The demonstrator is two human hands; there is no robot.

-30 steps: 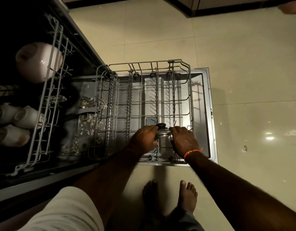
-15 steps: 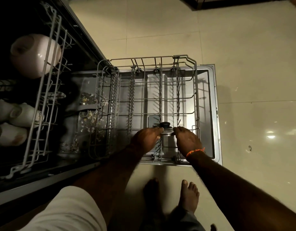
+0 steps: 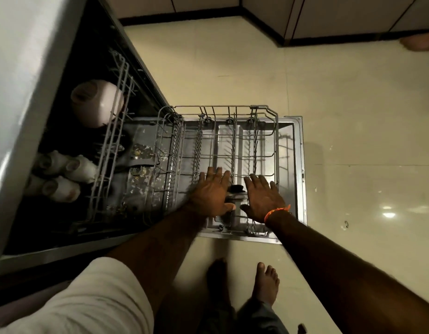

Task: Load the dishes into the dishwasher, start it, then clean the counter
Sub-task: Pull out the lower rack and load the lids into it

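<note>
Left of the lid (it stands among the tines near the front of the pulled-out rack) the left hand spreads flat, fingers straight, gripping nothing, and right of it the right hand likewise.

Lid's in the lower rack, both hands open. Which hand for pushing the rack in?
Probably left. The left hand hovers open nearer the lower rack middle; the right hand sits toward its outer side. The lid stands between them.

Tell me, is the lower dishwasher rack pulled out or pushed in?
Pulled out: the lower rack sits over the open door.
</note>
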